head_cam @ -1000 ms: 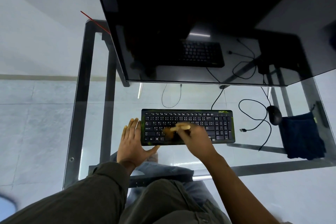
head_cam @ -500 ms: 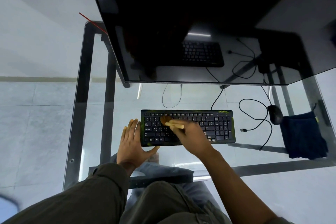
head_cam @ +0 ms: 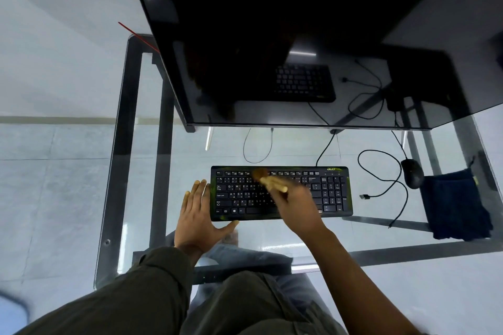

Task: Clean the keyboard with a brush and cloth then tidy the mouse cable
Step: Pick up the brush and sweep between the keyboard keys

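A black keyboard [head_cam: 329,193] lies on the glass desk [head_cam: 272,144]. My right hand [head_cam: 295,205] is shut on a wooden-handled brush [head_cam: 268,181], its bristles blurred over the upper key rows left of centre. My left hand [head_cam: 197,216] lies flat against the keyboard's left edge, fingers apart, thumb at the front corner. A black mouse [head_cam: 412,173] sits to the right, its cable [head_cam: 381,171] looping loosely to a free USB plug [head_cam: 364,196]. A dark blue cloth [head_cam: 454,204] lies at the far right.
A large dark monitor [head_cam: 299,35] overhangs the back of the desk and reflects the keyboard. A thin cable [head_cam: 257,147] curves behind the keyboard. The desk's metal frame [head_cam: 119,144] runs along the left and front. My legs show below the glass.
The brush has swept from the lower middle keys up and left to the top rows. My left hand has stayed against the keyboard's left edge.
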A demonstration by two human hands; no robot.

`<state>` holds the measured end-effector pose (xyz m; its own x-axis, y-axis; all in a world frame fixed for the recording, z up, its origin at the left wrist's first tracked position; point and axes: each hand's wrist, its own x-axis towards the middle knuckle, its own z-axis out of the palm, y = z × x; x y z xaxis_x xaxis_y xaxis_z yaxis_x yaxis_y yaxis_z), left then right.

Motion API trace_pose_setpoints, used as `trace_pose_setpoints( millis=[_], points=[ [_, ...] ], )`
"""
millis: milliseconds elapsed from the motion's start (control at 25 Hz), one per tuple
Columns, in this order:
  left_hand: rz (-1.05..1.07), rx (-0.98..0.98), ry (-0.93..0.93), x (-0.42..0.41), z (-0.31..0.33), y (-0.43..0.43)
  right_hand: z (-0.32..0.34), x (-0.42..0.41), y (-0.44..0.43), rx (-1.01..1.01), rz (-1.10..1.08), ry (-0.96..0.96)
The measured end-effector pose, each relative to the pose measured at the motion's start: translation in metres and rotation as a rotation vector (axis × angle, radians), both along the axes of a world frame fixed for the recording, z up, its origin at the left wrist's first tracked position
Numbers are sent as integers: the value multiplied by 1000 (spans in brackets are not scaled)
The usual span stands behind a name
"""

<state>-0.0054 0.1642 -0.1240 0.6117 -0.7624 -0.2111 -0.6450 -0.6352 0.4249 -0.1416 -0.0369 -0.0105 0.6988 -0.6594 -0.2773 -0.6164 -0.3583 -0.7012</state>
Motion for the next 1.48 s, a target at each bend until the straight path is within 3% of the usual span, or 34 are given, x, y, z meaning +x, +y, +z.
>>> trace_pose_setpoints(
  millis=[80,200,360,480,640,800,960,1120,1320,1480],
  points=[
    [-3,11,-3,0,1,0,2,-2,3,0,29,18],
    [-6,12,-5,0,1,-1,0,-4,-4,-29,-177,-28],
    [-1,5,0,1,1,0,3,0,4,36,66,35],
    [0,2,-1,0,2,-2,4,-6,-4,-41,-177,-5],
    [3,5,2,1,1,0,3,-12,5,65,126,64],
    [3,5,4,1,2,-1,0,-16,-1,-39,-149,-4],
    [1,-4,0,0,2,0,5,-13,17,99,204,75],
    [1,-9,3,0,1,-1,2,-15,14,-14,-77,14],
    [-6,-7,8,0,2,0,11,-19,29,134,248,99],
    [-5,-21,8,0,1,0,9,-30,14,-75,-80,147]
  ],
)
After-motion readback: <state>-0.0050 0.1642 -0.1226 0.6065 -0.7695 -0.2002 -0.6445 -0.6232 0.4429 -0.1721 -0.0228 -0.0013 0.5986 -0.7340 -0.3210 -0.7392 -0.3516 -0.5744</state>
